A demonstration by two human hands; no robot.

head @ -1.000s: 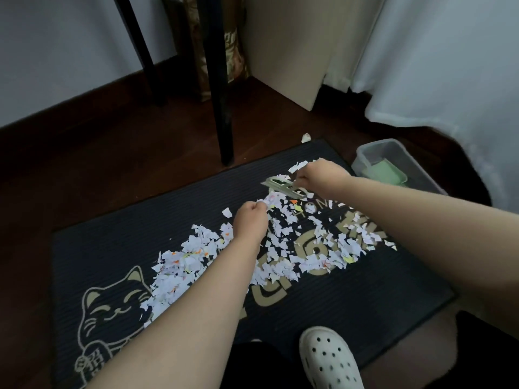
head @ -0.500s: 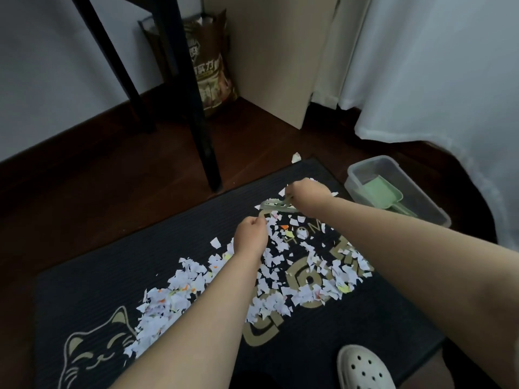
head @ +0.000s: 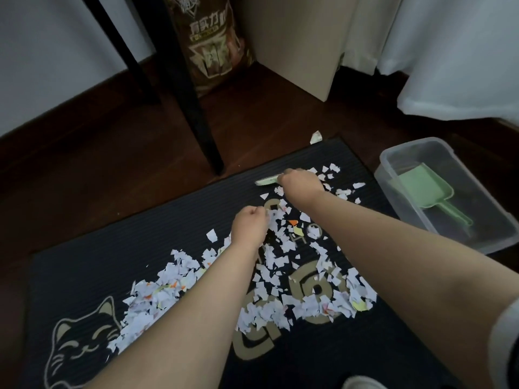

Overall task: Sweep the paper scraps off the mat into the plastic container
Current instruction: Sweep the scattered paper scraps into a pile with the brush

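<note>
Observed from the head camera: a dark ribbed mat (head: 112, 248) with a cat motif lay on a dark wooden floor (head: 84, 169). Paper scraps (head: 174, 284), mostly white with a few orange and yellow pieces, covered the mat in a band from its near left to its far right corner. One stray scrap (head: 316, 137) lay on the floor just beyond the mat's far edge.

The clear plastic container (head: 429, 140) stood on the floor just beside the mat's right edge. It held a green scoop (head: 421, 189) and no scraps could be made out in it.

The right hand (head: 302, 183) was at the far end of the scraps, fingers clamped on a pale green tool (head: 266, 181) that projected to the left along the mat (its type could not be determined).

The left hand (head: 250, 227) rested among the scraps nearer the middle, fingers curled under; whether they gripped any paper could not be told.

A black table leg (head: 193, 108) stood beyond the mat, with a brown printed bag (head: 213, 43) behind it and a white curtain (head: 449, 51) at far right.
</note>
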